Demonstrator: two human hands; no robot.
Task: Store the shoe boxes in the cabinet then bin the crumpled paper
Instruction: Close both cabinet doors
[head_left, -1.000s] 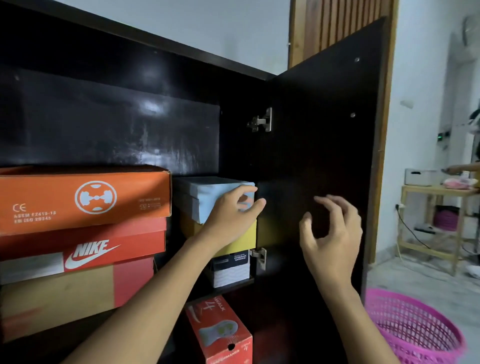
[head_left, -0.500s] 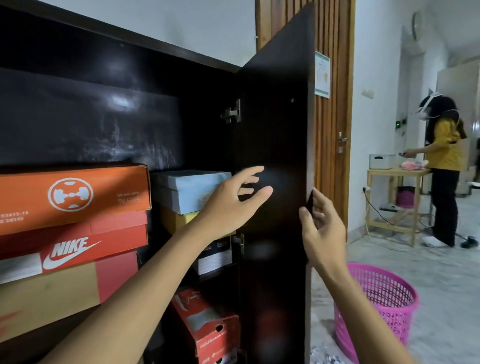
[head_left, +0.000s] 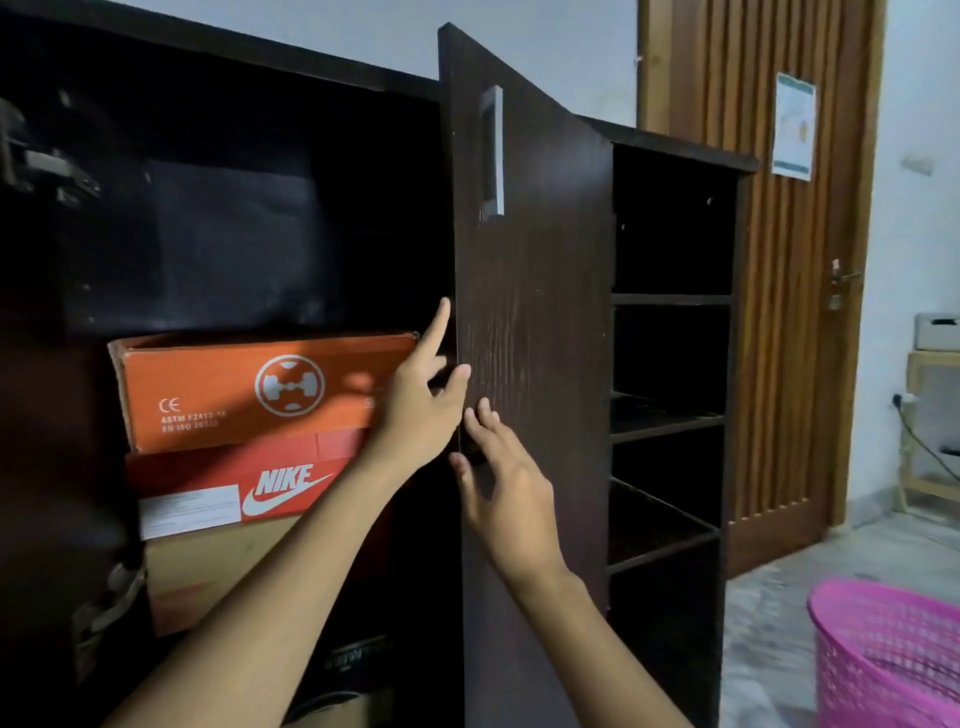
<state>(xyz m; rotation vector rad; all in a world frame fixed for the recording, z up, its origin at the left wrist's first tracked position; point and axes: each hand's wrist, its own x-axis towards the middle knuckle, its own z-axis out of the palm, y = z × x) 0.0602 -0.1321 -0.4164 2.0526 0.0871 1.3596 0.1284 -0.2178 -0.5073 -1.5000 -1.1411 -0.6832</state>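
Cabinet door (head_left: 530, 312) edge touches left fingers (head_left: 439, 325), right fingers (head_left: 486, 417).

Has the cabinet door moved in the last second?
Yes. The cabinet door has swung toward closed; its edge now reaches the orange shoe box.

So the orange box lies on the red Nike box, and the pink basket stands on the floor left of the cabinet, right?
Only the side is wrong: in the head view the pink basket stands on the floor right of the cabinet. The orange box does lie on the red Nike box.
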